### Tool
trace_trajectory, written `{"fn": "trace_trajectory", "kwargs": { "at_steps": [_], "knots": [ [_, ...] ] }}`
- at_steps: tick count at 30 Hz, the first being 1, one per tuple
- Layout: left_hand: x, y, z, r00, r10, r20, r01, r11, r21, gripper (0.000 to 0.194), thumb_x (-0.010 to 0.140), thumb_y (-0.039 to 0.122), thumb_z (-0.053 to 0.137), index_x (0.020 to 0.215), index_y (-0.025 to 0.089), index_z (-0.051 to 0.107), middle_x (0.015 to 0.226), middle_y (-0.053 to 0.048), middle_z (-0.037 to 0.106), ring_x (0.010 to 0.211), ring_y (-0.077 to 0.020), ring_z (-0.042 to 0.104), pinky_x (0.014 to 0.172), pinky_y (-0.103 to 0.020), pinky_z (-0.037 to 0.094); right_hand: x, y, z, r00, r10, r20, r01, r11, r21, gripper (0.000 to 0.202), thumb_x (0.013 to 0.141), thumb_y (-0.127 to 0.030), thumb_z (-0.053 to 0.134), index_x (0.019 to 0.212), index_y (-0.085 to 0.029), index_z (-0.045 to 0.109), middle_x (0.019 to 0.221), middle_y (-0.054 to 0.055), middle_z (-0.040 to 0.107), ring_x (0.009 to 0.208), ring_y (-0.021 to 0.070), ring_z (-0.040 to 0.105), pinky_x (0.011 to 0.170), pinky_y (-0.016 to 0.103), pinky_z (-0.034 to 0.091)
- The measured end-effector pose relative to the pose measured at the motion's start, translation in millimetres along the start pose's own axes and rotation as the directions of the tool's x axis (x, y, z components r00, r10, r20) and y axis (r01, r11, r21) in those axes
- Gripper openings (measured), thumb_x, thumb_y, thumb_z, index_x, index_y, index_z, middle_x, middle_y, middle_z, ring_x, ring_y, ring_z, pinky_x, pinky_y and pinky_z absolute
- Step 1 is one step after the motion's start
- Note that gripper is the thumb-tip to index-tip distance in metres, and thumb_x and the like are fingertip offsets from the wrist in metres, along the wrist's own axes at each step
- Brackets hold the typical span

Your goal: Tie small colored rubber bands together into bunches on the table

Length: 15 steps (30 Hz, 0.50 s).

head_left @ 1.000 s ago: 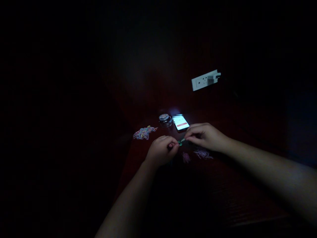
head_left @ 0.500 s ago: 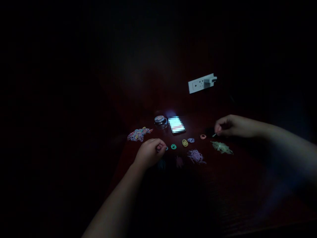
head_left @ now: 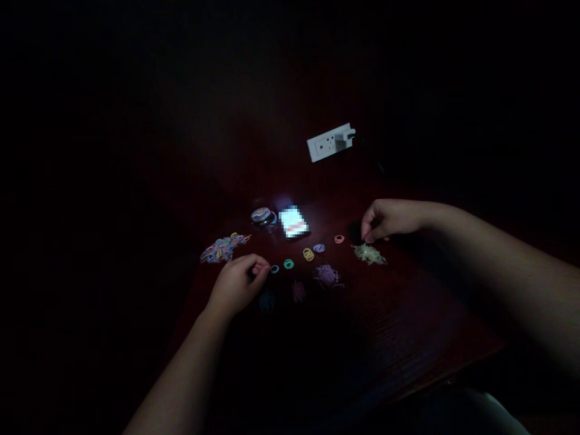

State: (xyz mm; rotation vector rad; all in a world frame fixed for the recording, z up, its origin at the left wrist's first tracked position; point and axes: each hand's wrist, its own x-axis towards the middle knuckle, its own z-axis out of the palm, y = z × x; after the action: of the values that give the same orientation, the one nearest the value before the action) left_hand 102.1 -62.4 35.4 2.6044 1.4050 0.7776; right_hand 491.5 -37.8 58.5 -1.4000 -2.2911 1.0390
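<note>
My left hand (head_left: 240,281) rests on the dark table with its fingers curled together, beside a small blue ring (head_left: 275,269); whether it pinches anything is too small to tell. My right hand (head_left: 385,219) has thumb and forefinger pressed together at the upper edge of a pale yellow-green pile of bands (head_left: 370,254); what lies between the fingertips is hidden. Between the hands lie a green ring (head_left: 289,264), yellow rings (head_left: 308,254), purple rings (head_left: 319,248) and an orange ring (head_left: 339,239). A purple pile (head_left: 328,275) is nearer me.
A mixed pile of coloured bands (head_left: 222,248) is at the left. Behind stand a round lidded jar (head_left: 263,219) and a lit phone (head_left: 293,222). Dim pink (head_left: 298,290) and blue (head_left: 267,300) piles lie in front. A power socket (head_left: 330,143) is farther back.
The view has shifted, so the table items appear farther left. My right hand has moved from beside the orange ring to the yellow-green pile. My left hand is slightly away from the blue ring.
</note>
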Motion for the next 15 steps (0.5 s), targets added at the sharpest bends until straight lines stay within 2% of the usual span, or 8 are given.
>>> {"fn": "trace_trajectory", "kwargs": {
  "at_steps": [7, 10, 13, 15],
  "knots": [
    [0.3, -2.8, -0.1, 1.000, -0.018, -0.004, 0.018, 1.000, 0.006, 0.017, 0.087, 0.033, 0.054, 0.083, 0.021, 0.066, 0.074, 0.000, 0.067, 0.068, -0.0133, 0.062, 0.066, -0.025, 0.048, 2.1, -1.5, 2.9, 1.000, -0.020, 0.020, 0.020, 1.000, -0.011, 0.024, 0.072, -0.040, 0.068, 0.078, -0.018, 0.074, 0.062, 0.000, 0.066, 0.048, 0.0099, 0.052, 0.047, 0.023, 0.039],
    [0.7, -8.6, -0.7, 0.998, -0.065, -0.022, 0.065, 0.998, 0.015, 0.019, 0.087, 0.036, 0.054, 0.085, 0.021, 0.066, 0.076, 0.000, 0.068, 0.070, -0.0145, 0.063, 0.068, -0.026, 0.049, 2.2, -0.5, 2.0, 0.999, -0.014, 0.033, 0.016, 0.998, -0.057, 0.026, 0.070, -0.043, 0.070, 0.078, -0.019, 0.075, 0.064, 0.000, 0.068, 0.055, 0.0128, 0.057, 0.053, 0.026, 0.042],
    [1.5, -20.3, -4.1, 0.979, -0.166, -0.116, 0.175, 0.982, 0.076, 0.021, 0.086, 0.038, 0.054, 0.091, 0.022, 0.066, 0.083, -0.002, 0.070, 0.076, -0.0175, 0.065, 0.075, -0.029, 0.051, 0.1, -1.4, -1.3, 1.000, -0.014, -0.010, 0.013, 0.996, -0.088, 0.031, 0.070, -0.049, 0.070, 0.075, -0.019, 0.075, 0.068, 0.001, 0.070, 0.063, 0.0157, 0.060, 0.060, 0.027, 0.043],
    [1.6, -33.0, -6.7, 0.950, -0.238, -0.200, 0.271, 0.949, 0.161, 0.024, 0.086, 0.038, 0.052, 0.096, 0.021, 0.066, 0.095, -0.004, 0.071, 0.088, -0.0212, 0.065, 0.084, -0.033, 0.050, -1.8, -3.8, -3.1, 0.996, -0.013, -0.085, 0.004, 0.995, -0.105, 0.038, 0.073, -0.055, 0.066, 0.074, -0.017, 0.074, 0.067, 0.002, 0.069, 0.061, 0.0151, 0.058, 0.057, 0.027, 0.042]
  ]
}}
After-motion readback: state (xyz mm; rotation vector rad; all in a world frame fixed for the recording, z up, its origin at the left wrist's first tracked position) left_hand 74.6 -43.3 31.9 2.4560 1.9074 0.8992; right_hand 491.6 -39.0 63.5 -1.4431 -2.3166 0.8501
